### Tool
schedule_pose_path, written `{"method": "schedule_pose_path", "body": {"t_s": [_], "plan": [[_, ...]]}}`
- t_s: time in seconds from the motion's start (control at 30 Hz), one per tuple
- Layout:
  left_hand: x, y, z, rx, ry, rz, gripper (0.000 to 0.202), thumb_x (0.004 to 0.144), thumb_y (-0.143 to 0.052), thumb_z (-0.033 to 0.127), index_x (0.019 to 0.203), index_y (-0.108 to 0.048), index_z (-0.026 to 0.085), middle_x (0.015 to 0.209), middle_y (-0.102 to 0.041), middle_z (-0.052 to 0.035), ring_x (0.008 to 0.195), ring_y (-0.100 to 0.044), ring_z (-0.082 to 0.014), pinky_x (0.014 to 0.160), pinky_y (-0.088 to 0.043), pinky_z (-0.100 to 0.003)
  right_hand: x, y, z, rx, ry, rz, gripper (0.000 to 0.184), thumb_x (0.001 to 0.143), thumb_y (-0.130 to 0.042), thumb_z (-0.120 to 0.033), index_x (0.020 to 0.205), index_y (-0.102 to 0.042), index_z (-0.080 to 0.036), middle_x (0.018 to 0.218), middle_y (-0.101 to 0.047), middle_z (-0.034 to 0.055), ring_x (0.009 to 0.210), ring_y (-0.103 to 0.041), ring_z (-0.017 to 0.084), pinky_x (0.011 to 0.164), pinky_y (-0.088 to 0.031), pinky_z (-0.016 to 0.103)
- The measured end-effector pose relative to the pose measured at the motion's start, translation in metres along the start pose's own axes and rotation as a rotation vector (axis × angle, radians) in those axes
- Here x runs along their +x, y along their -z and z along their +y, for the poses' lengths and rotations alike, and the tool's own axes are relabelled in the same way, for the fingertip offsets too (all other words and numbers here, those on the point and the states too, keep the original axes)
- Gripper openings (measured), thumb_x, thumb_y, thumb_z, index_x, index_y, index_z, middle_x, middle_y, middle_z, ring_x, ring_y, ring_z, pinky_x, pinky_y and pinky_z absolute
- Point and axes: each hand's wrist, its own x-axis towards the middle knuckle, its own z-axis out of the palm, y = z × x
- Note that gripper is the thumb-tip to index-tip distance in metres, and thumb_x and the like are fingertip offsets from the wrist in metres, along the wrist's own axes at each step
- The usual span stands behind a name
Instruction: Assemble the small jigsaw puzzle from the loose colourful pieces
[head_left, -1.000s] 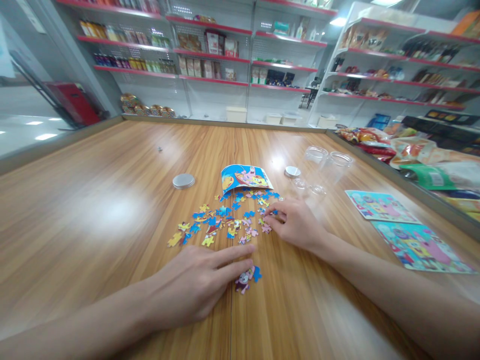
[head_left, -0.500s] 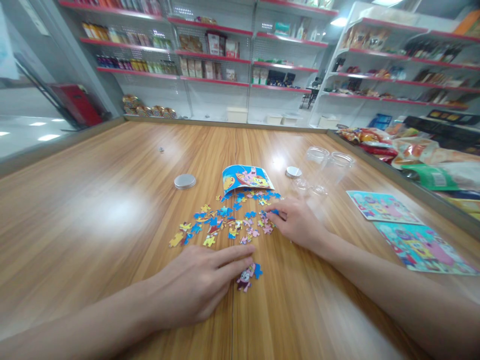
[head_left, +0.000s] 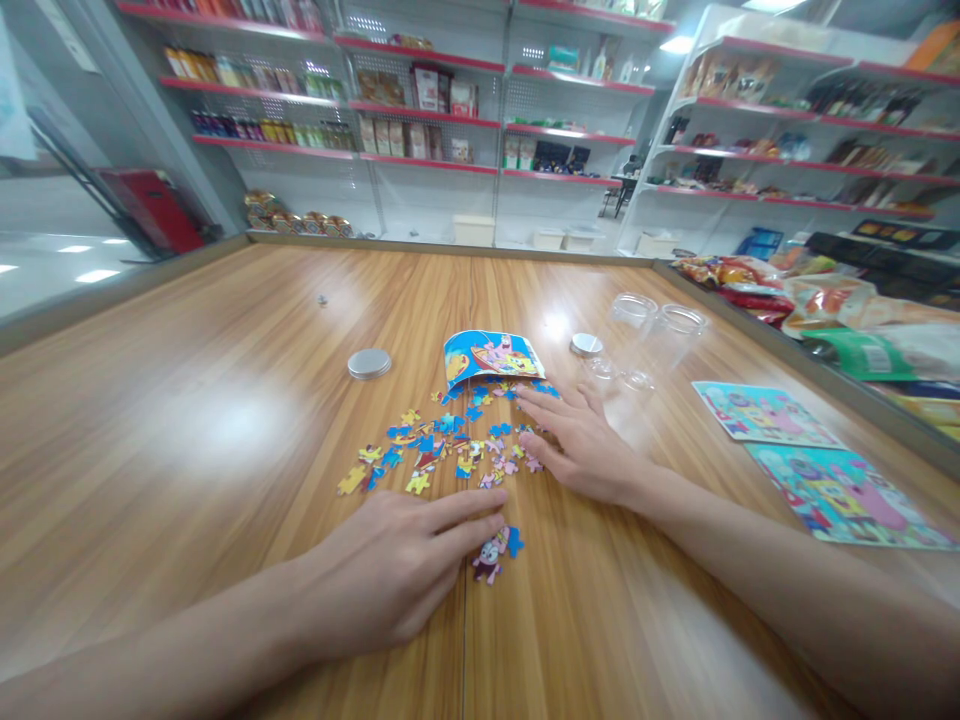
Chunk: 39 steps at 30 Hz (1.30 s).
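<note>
Hands flat, open, empty. Left hand (head_left: 397, 570) touches the joined clump (head_left: 495, 553) — loose pieces (head_left: 450, 445) lie just ahead, right hand (head_left: 581, 440) at their edge.

No legible txt anywhere; shelf goods (head_left: 420, 95) labels too blurry.

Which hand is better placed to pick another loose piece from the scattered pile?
Right, likely. The right hand lies spread at the edge of the loose pieces, fingers touching them. The left hand rests by the small joined cluster.
</note>
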Motion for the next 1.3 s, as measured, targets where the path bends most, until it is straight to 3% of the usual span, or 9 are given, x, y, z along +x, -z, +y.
{"method": "schedule_pose_path", "body": {"t_s": [0.1,0.27,0.4,0.6,0.83,0.97,1.07,1.3], "plan": [[0.0010,0.0003,0.0001,-0.005,0.004,-0.003,0.046,0.095,-0.040,0.011,0.139,-0.048,0.021,0.149,-0.051,-0.0052,0.114,-0.067,-0.0209,0.083,-0.064,-0.037,-0.0003,0.0018,-0.0016,0.007,0.000,-0.025,0.042,0.101,-0.043,-0.045,0.133,-0.060,-0.023,0.142,-0.058,0.0076,0.141,-0.038,0.034,0.113,-0.021,0.067],[0.0022,0.0014,0.0006,-0.011,0.007,-0.004,0.046,0.095,-0.040,0.012,0.138,-0.049,0.021,0.148,-0.052,-0.0050,0.113,-0.067,-0.0211,0.082,-0.065,-0.037,0.0005,0.0026,-0.0018,0.001,0.013,-0.134,0.054,0.101,-0.038,-0.053,0.148,-0.045,-0.026,0.156,-0.041,0.0065,0.145,-0.030,0.037,0.114,-0.016,0.073],[0.0007,0.0007,0.0000,-0.015,0.008,-0.005,0.046,0.094,-0.040,0.012,0.139,-0.048,0.021,0.149,-0.051,-0.0051,0.115,-0.067,-0.0219,0.082,-0.065,-0.038,0.0036,0.0032,-0.0047,-0.025,0.019,-0.147,0.056,0.102,-0.034,-0.055,0.148,-0.045,-0.026,0.157,-0.040,0.0061,0.146,-0.029,0.037,0.115,-0.016,0.072],[-0.0003,-0.0002,-0.0006,-0.007,0.014,-0.018,0.047,0.094,-0.040,0.012,0.139,-0.048,0.021,0.149,-0.050,-0.0046,0.110,-0.069,-0.0220,0.083,-0.065,-0.040,0.0089,0.0053,-0.0060,0.013,0.071,-0.232,0.062,0.101,-0.035,-0.056,0.156,-0.030,-0.027,0.161,-0.032,0.0029,0.151,-0.016,0.038,0.117,-0.017,0.069],[0.0017,0.0009,0.0003,-0.007,0.025,-0.038,0.047,0.094,-0.042,0.014,0.139,-0.048,0.023,0.150,-0.049,-0.0050,0.107,-0.070,-0.0223,0.084,-0.064,-0.039,0.0062,0.0082,-0.0052,0.070,0.137,-0.162,0.051,0.099,-0.047,-0.049,0.143,-0.051,-0.022,0.150,-0.050,0.0080,0.147,-0.028,0.034,0.119,-0.020,0.061],[0.0017,0.0019,0.0016,0.004,0.046,-0.055,0.047,0.093,-0.043,0.015,0.140,-0.047,0.023,0.151,-0.048,-0.0056,0.104,-0.071,-0.0225,0.086,-0.063,-0.040,0.0015,0.0091,-0.0082,0.104,0.199,-0.110,0.042,0.097,-0.053,-0.046,0.133,-0.060,-0.024,0.139,-0.060,0.0065,0.143,-0.037,0.032,0.119,-0.016,0.061],[0.0012,0.0027,0.0024,0.001,0.055,-0.063,0.048,0.093,-0.042,0.015,0.140,-0.047,0.024,0.151,-0.048,-0.0056,0.104,-0.071,-0.0223,0.087,-0.063,-0.041,-0.0005,0.0075,-0.0081,0.140,0.243,-0.027,0.032,0.096,-0.056,-0.039,0.123,-0.067,-0.026,0.130,-0.067,0.0046,0.141,-0.041,0.030,0.118,-0.020,0.059],[0.0019,0.0047,0.0027,0.014,0.051,-0.061,0.049,0.092,-0.044,0.014,0.141,-0.047,0.023,0.150,-0.049,-0.0078,0.101,-0.072,-0.0216,0.086,-0.063,-0.039,0.0005,0.0022,-0.0008,0.154,0.181,0.111,0.022,0.096,-0.055,-0.027,0.095,-0.076,-0.027,0.104,-0.077,0.0005,0.123,-0.057,0.027,0.112,-0.029,0.058]]}}
